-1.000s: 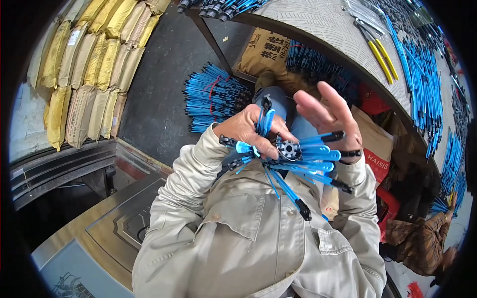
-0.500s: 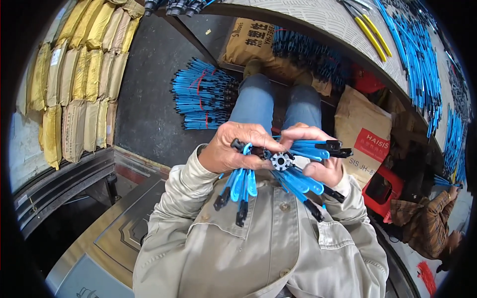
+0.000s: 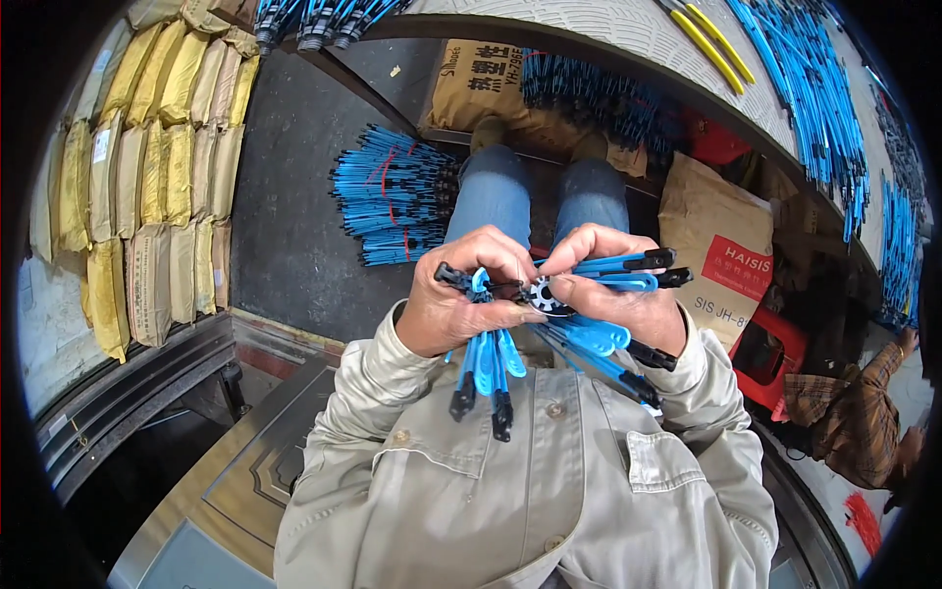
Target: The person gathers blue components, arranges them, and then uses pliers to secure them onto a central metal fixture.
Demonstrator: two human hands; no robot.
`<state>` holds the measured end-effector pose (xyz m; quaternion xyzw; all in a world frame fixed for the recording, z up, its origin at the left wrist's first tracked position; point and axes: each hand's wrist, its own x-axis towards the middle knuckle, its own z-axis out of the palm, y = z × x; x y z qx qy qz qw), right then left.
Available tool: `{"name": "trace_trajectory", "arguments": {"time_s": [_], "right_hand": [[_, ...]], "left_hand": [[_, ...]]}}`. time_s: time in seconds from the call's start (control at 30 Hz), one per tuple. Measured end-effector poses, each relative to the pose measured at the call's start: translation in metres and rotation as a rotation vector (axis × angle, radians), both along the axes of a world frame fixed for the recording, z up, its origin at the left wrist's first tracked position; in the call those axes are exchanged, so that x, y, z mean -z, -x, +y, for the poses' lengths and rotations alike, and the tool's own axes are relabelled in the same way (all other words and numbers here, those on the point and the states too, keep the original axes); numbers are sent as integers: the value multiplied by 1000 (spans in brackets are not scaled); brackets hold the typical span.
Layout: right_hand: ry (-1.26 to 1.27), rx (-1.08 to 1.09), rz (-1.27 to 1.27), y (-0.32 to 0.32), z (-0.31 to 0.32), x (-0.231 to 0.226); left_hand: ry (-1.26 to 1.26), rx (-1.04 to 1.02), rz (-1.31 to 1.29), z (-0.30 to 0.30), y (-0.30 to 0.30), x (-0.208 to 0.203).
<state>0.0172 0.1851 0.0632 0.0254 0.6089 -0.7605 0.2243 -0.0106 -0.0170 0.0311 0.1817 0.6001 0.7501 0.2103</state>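
Observation:
Before my chest, a round slotted hub [image 3: 546,294], black with a pale face, sits between my two hands. Blue plastic arms with black clip-like ends fan out around it. My left hand [image 3: 471,294] is closed, pinching the hub's left side, while several blue arms [image 3: 486,361] hang beneath the palm. My right hand [image 3: 628,312] is closed too, thumb and forefinger pressed at the hub's right edge. More blue arms [image 3: 601,339] pass above and below its fingers. A thin wire seems to curve round the hub; its ends are hidden.
Tied bundles of blue arms [image 3: 388,196] lie on the dark floor ahead. A worktable [image 3: 589,39] carries yellow-handled pliers [image 3: 721,49] and blue piles. Stacked sacks [image 3: 147,177] stand left; a paper sack [image 3: 711,236] and red stool [image 3: 770,358] are right, near another person [image 3: 854,412].
My right thumb has moved from below the hub up onto its right edge. Both hands have shifted slightly away from my chest, and the view has tilted a little.

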Motion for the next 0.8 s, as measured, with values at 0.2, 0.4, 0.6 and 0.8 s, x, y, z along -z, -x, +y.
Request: {"name": "trace_trajectory", "arguments": {"time_s": [0.2,0.4,0.6,0.8], "right_hand": [[17,73,-54,0,-8,-6],[-76,32,183,3,-10,2],[-85,30,291,4,-16,-1],[-33,-51,385,3,-6,7]], "left_hand": [[59,211,231,-9,18,1],[31,269,129,-17,21,4],[30,235,137,-18,16,2],[-29,95,-35,-15,2,-1]]}}
